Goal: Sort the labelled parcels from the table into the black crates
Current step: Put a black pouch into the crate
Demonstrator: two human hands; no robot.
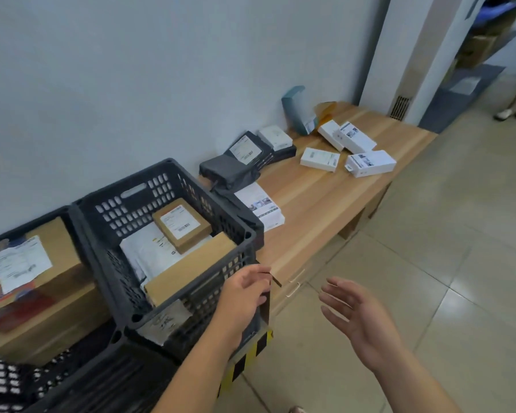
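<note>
Holding nothing, the left hand [245, 289] curls loosely by the black crate [173, 234] and the right hand [352, 311] spreads its fingers, white cartons [319, 159] far beyond the fingertips on the wooden table [325, 204], likely light, stiff, best gripped across the long sides

A plain pale wall [125, 70] fills the view from nine to twelve o'clock, evenly lit. A wooden tabletop [334, 198] runs along it toward one o'clock, with drawer fronts [298, 281] below its near edge. Beige floor tiles [444, 248] (glossy, with thin joints) spread from three to six o'clock. At one o'clock stands a white pillar [399, 49] with a small vent grille [399, 107] at its foot; beyond it, blurred shelving [483, 46].
</note>
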